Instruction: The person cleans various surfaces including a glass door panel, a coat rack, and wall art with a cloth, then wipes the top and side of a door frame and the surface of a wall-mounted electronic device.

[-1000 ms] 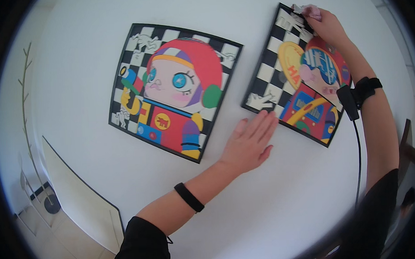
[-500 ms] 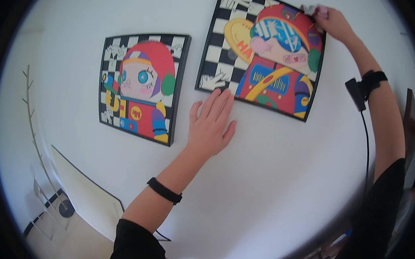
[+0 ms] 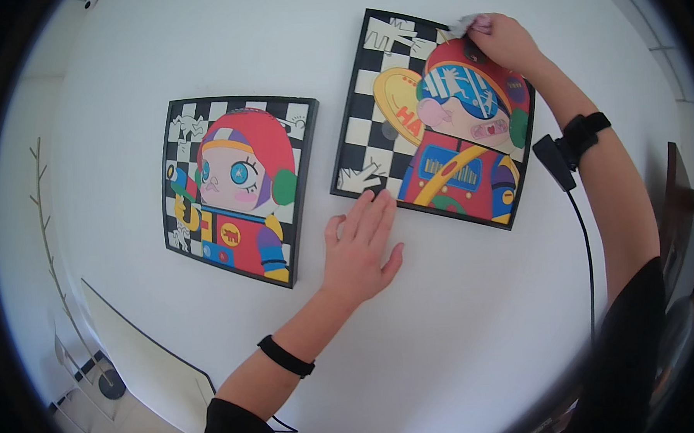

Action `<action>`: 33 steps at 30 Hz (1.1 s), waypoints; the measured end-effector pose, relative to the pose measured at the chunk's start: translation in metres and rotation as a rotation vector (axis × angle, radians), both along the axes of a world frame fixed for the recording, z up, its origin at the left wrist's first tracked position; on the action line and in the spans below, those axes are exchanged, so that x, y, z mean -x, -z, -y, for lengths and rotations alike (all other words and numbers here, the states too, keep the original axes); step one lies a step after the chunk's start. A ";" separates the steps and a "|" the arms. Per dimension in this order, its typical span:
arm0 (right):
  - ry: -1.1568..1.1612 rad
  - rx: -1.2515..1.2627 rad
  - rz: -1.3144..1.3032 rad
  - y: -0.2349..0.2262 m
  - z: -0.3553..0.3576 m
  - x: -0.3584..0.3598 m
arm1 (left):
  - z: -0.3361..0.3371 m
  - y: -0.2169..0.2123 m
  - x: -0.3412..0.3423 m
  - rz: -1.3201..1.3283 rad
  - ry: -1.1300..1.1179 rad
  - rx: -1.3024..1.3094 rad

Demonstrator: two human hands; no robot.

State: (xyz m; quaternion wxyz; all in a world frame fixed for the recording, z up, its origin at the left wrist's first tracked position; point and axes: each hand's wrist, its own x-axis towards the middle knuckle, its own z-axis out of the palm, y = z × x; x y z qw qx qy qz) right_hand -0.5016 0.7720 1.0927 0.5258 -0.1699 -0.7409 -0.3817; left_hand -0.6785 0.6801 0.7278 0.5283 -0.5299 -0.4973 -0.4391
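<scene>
A black-framed picture (image 3: 439, 201) of a cartoon figure in a red helmet and blue visor hangs on the white wall at the upper right. My right hand (image 3: 506, 43) is closed on a crumpled greyish-pink cloth (image 3: 463, 27), which lies against the picture's top edge, right of its middle. Part of the cloth is hidden inside my fingers. My left hand (image 3: 358, 251) has its fingers stretched out, its fingertips at the bottom edge of the same frame near the lower left corner. It holds nothing.
A second framed picture (image 3: 233, 190) with a checkered background hangs to the left. Below it stands a pale panel with a dark edge (image 3: 140, 357). A branched coat stand (image 3: 55, 268) and a chair (image 3: 69, 376) are at the far left. A cable (image 3: 589, 268) hangs from my right wrist.
My right hand has moved the cloth leftward along the picture's top edge, away from the upper right corner. The view has shifted, so both pictures sit lower. My left hand keeps its place at the frame.
</scene>
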 end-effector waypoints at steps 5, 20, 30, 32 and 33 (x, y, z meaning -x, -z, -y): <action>-0.020 -0.084 0.036 0.004 0.047 0.080 | -0.003 0.000 0.007 -0.026 0.047 -0.025; 0.245 -0.548 0.316 -0.027 0.030 0.119 | -0.018 0.001 0.008 -0.037 0.086 -0.082; -0.222 0.140 -0.047 -0.015 -0.060 -0.047 | -0.011 -0.001 -0.004 -0.022 -0.020 -0.039; -0.271 0.125 -0.028 -0.007 -0.058 -0.055 | -0.005 -0.001 -0.004 -0.030 -0.045 -0.040; -0.285 0.110 -0.014 -0.004 -0.054 -0.058 | -0.003 -0.002 -0.003 -0.040 -0.034 -0.040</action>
